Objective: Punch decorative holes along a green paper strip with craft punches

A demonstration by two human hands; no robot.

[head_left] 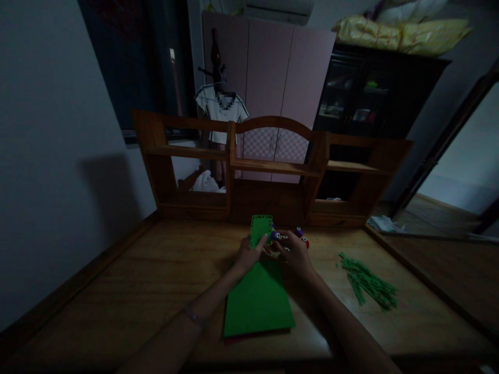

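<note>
In my left hand (248,255) is an upright small green rectangular card (260,228) with dark dashes along its edges. The thumb presses on its front near the lower right corner. Beside that corner, my right hand (295,253) has its fingertips closed at a small purple ball (275,236) with a white spot. Behind and around the right fingers are several more small balls, among them a purple ball (299,231) and a red ball (306,242); the fingers partly hide this group. Below both hands lies a stack of green sheets (258,301), with a reddish edge showing underneath.
A heap of thin green strips (368,282) lies on the wooden desk (156,291) to the right. Along the desk's back stands a wooden shelf unit (273,167). A wall (70,208) borders the left side. The room is dim.
</note>
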